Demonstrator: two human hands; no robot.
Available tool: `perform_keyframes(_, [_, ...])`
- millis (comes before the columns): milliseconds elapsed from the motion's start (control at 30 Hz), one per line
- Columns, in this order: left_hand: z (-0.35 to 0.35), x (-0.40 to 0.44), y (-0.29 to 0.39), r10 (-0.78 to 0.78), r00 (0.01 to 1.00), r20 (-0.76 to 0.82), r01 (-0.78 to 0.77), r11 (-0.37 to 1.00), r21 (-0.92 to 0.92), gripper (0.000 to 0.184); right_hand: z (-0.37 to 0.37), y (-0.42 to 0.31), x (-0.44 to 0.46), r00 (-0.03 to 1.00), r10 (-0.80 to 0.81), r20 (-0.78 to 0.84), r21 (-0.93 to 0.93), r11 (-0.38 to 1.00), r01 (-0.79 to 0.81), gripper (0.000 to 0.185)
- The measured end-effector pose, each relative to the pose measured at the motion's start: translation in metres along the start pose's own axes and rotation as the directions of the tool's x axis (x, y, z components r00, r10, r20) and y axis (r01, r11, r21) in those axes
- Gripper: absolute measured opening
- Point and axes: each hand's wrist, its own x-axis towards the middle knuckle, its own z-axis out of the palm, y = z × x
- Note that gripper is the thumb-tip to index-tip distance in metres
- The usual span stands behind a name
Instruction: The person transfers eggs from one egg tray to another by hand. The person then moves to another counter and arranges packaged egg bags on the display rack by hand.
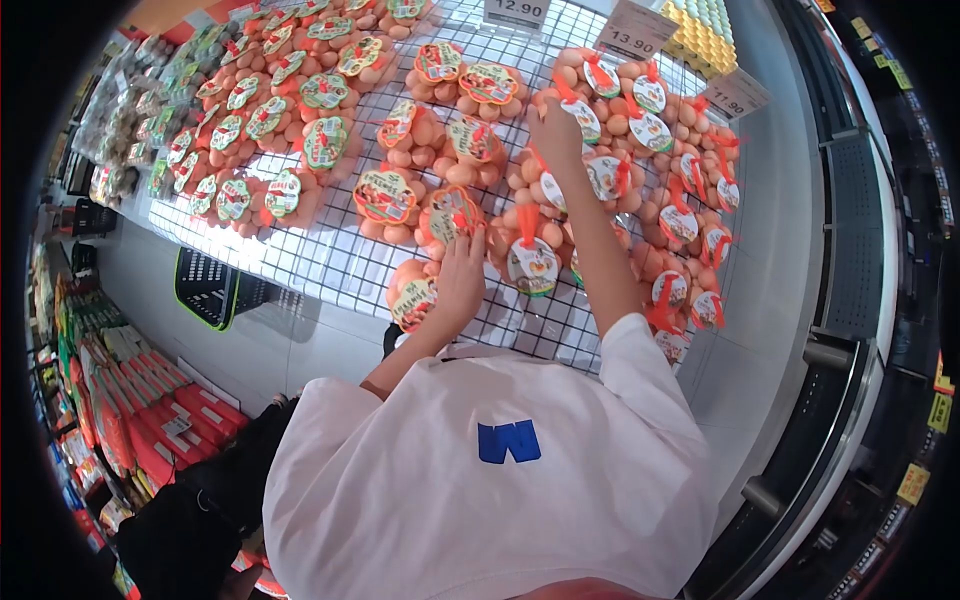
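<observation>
My left hand (462, 275) lies with its fingers stretched over the lower edge of an egg pack (450, 212) with a round printed label. Just below that hand is another labelled egg pack (414, 303). Farther out, my right hand (557, 130) is closed at the upper part of a net bag of eggs (552, 185) with red netting and a round white label; its fingertips are hidden. More net bags of eggs (650, 130) crowd around this hand. Both hands are over a white wire-grid display table (335, 225).
Rows of labelled egg packs (265, 118) fill the table's left side. Price signs (635, 30) stand along the far edge, near yellow egg trays (700, 35). A black shopping basket (208, 288) with a green rim sits left of the table. Dark shelving (860, 220) runs along the right.
</observation>
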Motion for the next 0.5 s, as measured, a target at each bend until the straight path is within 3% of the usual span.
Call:
perform_keyframes(67, [-0.022,-0.002,0.003,-0.092,0.949,0.300,0.049,0.988,0.148,0.061,0.032,-0.001,0.045,0.993,0.087,-0.074,-0.214,0.972,-0.101,0.035])
perform_keyframes(100, [-0.039,0.004,0.009,-0.200,0.840,0.505,0.126,0.976,0.177,0.061,0.045,0.001,0.066,0.992,0.090,-0.091,-0.211,0.972,-0.107,0.035])
perform_keyframes(133, [-0.053,0.002,0.014,-0.294,0.669,0.682,0.195,0.956,0.221,0.061,0.056,0.012,0.081,0.987,0.153,-0.045,-0.201,0.967,-0.159,0.033])
perform_keyframes(200, [-0.043,-0.027,-0.002,-0.224,0.766,0.602,0.064,0.959,0.276,0.055,0.071,0.024,0.103,0.977,0.214,-0.011,-0.209,0.955,-0.212,0.030])
perform_keyframes(233, [-0.042,-0.020,-0.008,-0.212,0.765,0.608,0.062,0.964,0.259,0.055,0.077,0.029,0.109,0.978,0.210,-0.020,-0.258,0.944,-0.207,0.028])
perform_keyframes(300, [-0.040,-0.017,-0.013,-0.216,0.919,0.331,0.100,0.937,0.334,0.055,0.089,0.042,0.115,0.976,0.218,-0.012,-0.325,0.922,-0.211,0.025])
perform_keyframes(400, [-0.044,-0.017,-0.009,-0.174,0.976,-0.128,0.213,0.881,0.423,0.055,0.089,0.048,0.120,0.985,0.137,0.101,-0.469,0.880,-0.074,0.025])
perform_keyframes(500, [-0.067,0.003,-0.006,-0.155,0.976,-0.153,0.196,0.932,0.306,0.055,0.080,0.032,0.118,0.986,0.169,0.010,-0.463,0.874,-0.145,0.019])
